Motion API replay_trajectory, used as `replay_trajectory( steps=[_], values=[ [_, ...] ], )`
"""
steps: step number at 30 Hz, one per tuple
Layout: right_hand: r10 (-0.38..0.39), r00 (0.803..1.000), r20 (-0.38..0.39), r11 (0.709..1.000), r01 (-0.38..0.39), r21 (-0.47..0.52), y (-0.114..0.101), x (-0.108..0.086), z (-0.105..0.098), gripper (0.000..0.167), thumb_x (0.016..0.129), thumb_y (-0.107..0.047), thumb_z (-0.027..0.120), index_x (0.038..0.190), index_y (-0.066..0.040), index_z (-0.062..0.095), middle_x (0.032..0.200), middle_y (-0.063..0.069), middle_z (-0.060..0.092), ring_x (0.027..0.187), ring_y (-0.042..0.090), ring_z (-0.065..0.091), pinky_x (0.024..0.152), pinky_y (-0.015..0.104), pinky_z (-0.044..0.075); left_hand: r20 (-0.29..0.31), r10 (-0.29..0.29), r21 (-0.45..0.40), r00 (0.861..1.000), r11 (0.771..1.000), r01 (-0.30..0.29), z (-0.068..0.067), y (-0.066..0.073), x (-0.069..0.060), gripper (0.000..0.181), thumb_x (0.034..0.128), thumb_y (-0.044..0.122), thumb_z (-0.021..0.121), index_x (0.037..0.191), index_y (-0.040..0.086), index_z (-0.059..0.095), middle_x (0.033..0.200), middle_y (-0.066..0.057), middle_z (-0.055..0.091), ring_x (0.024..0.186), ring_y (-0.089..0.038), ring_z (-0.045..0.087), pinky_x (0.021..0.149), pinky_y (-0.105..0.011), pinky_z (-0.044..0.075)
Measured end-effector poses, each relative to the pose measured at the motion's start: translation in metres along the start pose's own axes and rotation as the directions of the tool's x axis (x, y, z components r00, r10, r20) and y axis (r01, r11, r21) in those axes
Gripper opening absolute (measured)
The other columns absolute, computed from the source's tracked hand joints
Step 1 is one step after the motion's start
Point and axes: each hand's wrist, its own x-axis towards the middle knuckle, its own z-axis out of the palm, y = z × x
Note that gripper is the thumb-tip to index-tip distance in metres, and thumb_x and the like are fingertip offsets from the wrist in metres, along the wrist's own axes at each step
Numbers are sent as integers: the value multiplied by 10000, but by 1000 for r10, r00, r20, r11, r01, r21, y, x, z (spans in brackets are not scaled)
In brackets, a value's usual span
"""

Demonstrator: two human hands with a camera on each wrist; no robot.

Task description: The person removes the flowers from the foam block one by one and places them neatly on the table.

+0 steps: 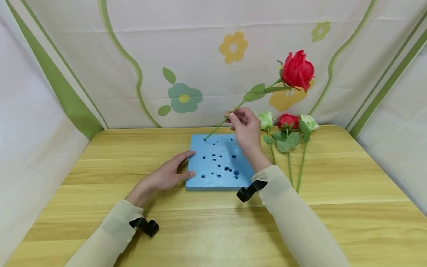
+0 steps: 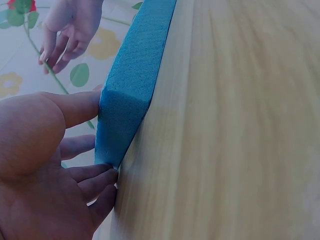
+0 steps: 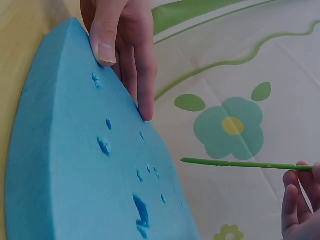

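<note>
My right hand (image 1: 247, 128) pinches the green stem of a red rose (image 1: 298, 70) between thumb and fingers. The bloom leans up to the right, and the stem slants down over the far left part of a blue foam block (image 1: 227, 183). In the right wrist view the bare stem tip (image 3: 186, 160) is apart from the block's surface. At the block's left edge rests my left hand (image 1: 168, 174), thumb and index finger on top, the other fingers against the side (image 2: 100, 187). Several holes of different sizes dot the block's top.
Right of the block, a red rose (image 1: 288, 121) lies on the wooden table (image 1: 207, 226) between two pale green-white flowers, the left one (image 1: 266, 120) and the right one (image 1: 309, 122). A flower-printed cloth (image 1: 197, 48) hangs behind the table.
</note>
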Motion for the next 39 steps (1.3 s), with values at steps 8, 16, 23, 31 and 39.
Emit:
replay_trajectory(
  steps=[8, 16, 23, 31, 39],
  values=[
    [83, 995, -51, 992, -78, 95, -7, -9, -27, 198, 1069, -139, 651, 1217, -9, 666, 1105, 95, 777, 1011, 186, 762, 830, 285, 625, 8, -11, -7, 1000, 1000, 11, -1, 1, 0, 764, 1083, 353, 629, 1707, 166, 230, 1787, -146, 164, 1663, -401, 117, 1321, -643, 173],
    [157, 987, -21, 972, -151, 178, -7, -19, -69, 168, 1077, -102, 615, 1204, 8, 624, 1039, 39, 766, 925, 156, 773, 813, 240, 641, 12, 2, 0, 1000, 1000, -2, -1, 0, 1, 752, 1087, 361, 620, 1704, 165, 237, 1785, -143, 175, 1661, -405, 129, 1318, -646, 183],
    [190, 982, 10, 962, -189, 197, -6, -26, -98, 129, 1077, -75, 588, 1174, 11, 591, 969, -1, 788, 824, 124, 782, 771, 214, 628, 16, -5, -3, 1000, 1000, 5, -2, 2, 1, 750, 1086, 357, 623, 1703, 169, 241, 1785, -136, 180, 1662, -400, 129, 1318, -646, 185],
    [265, 963, 55, 953, -271, 138, -13, -28, -121, 144, 1052, -44, 574, 1195, -55, 594, 854, -38, 788, 739, 102, 737, 723, 206, 605, 16, -4, -6, 1000, 1000, 4, 0, 3, 2, 744, 1086, 355, 623, 1701, 169, 247, 1784, -135, 187, 1662, -400, 133, 1318, -645, 188],
    [351, 932, 92, 936, -347, -54, -13, -26, -145, 182, 1049, -73, 555, 1227, -108, 571, 796, -71, 785, 709, 94, 689, 699, 212, 588, 21, 1, -2, 1000, 1000, -1, 1, 2, 3, 747, 1086, 362, 622, 1701, 165, 247, 1783, -141, 187, 1660, -409, 133, 1314, -653, 189]
  ],
)
